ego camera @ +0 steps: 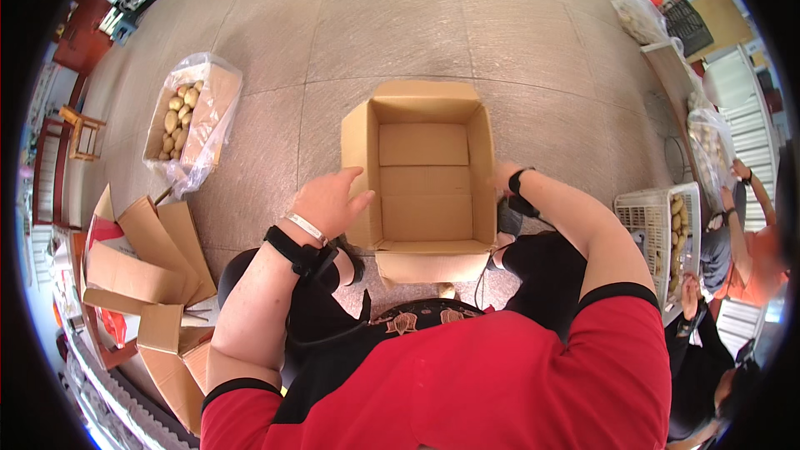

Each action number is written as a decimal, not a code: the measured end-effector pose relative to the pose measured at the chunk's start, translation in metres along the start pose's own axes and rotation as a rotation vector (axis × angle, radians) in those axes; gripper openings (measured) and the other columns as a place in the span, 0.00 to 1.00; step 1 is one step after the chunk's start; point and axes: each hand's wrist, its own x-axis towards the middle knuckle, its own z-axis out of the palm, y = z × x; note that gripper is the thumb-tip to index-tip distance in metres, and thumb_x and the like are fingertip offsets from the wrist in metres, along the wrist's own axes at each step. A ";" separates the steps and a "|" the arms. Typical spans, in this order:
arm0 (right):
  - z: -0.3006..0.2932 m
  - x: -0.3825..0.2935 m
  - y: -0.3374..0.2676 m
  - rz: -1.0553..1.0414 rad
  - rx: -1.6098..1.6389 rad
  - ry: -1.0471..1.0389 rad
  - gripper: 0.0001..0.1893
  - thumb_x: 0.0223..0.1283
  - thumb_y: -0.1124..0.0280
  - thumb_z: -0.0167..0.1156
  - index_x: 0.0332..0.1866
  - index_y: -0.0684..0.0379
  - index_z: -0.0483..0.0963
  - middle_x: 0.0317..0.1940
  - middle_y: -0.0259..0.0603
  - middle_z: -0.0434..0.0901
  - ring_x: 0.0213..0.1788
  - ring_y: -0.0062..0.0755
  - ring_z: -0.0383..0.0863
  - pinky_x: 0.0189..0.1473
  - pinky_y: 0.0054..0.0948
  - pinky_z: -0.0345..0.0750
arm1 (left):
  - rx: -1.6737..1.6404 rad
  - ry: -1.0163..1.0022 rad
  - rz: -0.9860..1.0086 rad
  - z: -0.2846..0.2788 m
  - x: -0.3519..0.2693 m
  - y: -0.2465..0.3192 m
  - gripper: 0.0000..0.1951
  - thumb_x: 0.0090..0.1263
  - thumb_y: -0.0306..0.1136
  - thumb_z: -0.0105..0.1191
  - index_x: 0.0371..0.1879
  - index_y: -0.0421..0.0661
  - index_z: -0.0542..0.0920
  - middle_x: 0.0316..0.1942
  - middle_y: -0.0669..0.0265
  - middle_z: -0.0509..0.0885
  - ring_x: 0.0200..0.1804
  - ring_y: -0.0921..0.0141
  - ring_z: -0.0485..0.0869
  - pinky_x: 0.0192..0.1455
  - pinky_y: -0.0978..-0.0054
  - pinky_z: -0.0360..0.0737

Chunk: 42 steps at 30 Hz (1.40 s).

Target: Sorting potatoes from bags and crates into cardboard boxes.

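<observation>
An open cardboard box (425, 200) stands on the floor between my knees, its flaps folded outward. Its inside shows bare cardboard walls and bottom. My left hand (328, 200) is at the box's left flap (359, 131), thumb and fingers spread; whether the fingertips touch the cardboard is unclear. My right hand (505, 176) is blurred beside the box's right wall (483, 169), and its fingers are mostly hidden. I wear a dark band on each wrist.
At the left, a plastic-lined carton (209, 112) holds several potatoes. Cut cardboard pieces (150, 250) and another carton (172, 356) lie nearer me. On the right stands a white plastic crate (644, 219) with potatoes, near two other people's hands and plastic bags (709, 137).
</observation>
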 end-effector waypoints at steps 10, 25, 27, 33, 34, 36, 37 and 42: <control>-0.182 -0.241 -0.149 -0.670 1.319 0.233 0.20 0.62 0.61 0.55 0.52 0.66 0.66 0.44 0.52 0.77 0.41 0.41 0.82 0.39 0.36 0.82 | -0.075 -0.057 0.028 0.002 0.012 0.021 0.28 0.59 0.49 0.55 0.56 0.45 0.72 0.42 0.50 0.81 0.43 0.56 0.81 0.46 0.64 0.77; -0.216 -0.394 -0.227 -1.219 1.593 0.388 0.16 0.63 0.69 0.54 0.51 0.67 0.67 0.40 0.55 0.78 0.40 0.45 0.82 0.42 0.42 0.82 | -0.467 -0.629 0.693 0.014 -0.043 0.136 0.18 0.59 0.35 0.61 0.47 0.46 0.78 0.56 0.65 0.72 0.62 0.71 0.66 0.62 0.69 0.66; -0.208 -0.414 -0.200 -1.184 1.520 0.562 0.15 0.63 0.70 0.54 0.51 0.67 0.67 0.40 0.55 0.78 0.40 0.45 0.82 0.42 0.41 0.82 | -0.479 -0.601 0.765 0.040 -0.029 0.108 0.15 0.61 0.35 0.59 0.45 0.45 0.78 0.48 0.67 0.77 0.53 0.73 0.73 0.56 0.70 0.71; -0.149 -0.484 -0.096 -0.936 1.563 0.837 0.18 0.64 0.69 0.51 0.56 0.65 0.65 0.43 0.50 0.79 0.41 0.39 0.82 0.43 0.37 0.81 | -0.447 -0.964 0.415 0.042 -0.035 0.118 0.14 0.63 0.36 0.57 0.45 0.43 0.78 0.37 0.72 0.82 0.35 0.80 0.77 0.36 0.83 0.77; -0.135 -0.495 -0.074 -0.924 1.598 0.869 0.17 0.64 0.70 0.51 0.55 0.66 0.65 0.42 0.51 0.78 0.40 0.40 0.82 0.43 0.38 0.81 | -0.495 -0.960 0.410 0.042 -0.037 0.121 0.16 0.63 0.37 0.56 0.47 0.43 0.78 0.37 0.72 0.81 0.35 0.80 0.77 0.34 0.83 0.77; -0.105 -0.520 -0.032 -0.860 1.664 0.916 0.16 0.64 0.70 0.50 0.55 0.66 0.65 0.42 0.51 0.78 0.40 0.39 0.82 0.43 0.37 0.81 | -0.461 -0.971 0.364 0.042 -0.035 0.121 0.21 0.64 0.37 0.56 0.55 0.43 0.74 0.43 0.66 0.81 0.38 0.78 0.78 0.34 0.82 0.79; -0.088 -0.532 -0.011 -0.811 1.700 0.933 0.17 0.65 0.69 0.50 0.55 0.66 0.65 0.42 0.49 0.78 0.40 0.37 0.81 0.43 0.36 0.81 | -0.453 -0.981 0.364 0.043 -0.034 0.119 0.21 0.64 0.37 0.56 0.55 0.43 0.74 0.43 0.66 0.81 0.38 0.78 0.78 0.34 0.82 0.79; 0.013 -0.572 0.059 -0.325 1.843 0.907 0.17 0.66 0.68 0.50 0.55 0.65 0.65 0.40 0.47 0.78 0.38 0.33 0.81 0.41 0.33 0.81 | -0.442 -0.682 0.189 0.060 -0.005 0.092 0.28 0.62 0.41 0.57 0.60 0.42 0.68 0.52 0.55 0.77 0.45 0.68 0.80 0.37 0.76 0.82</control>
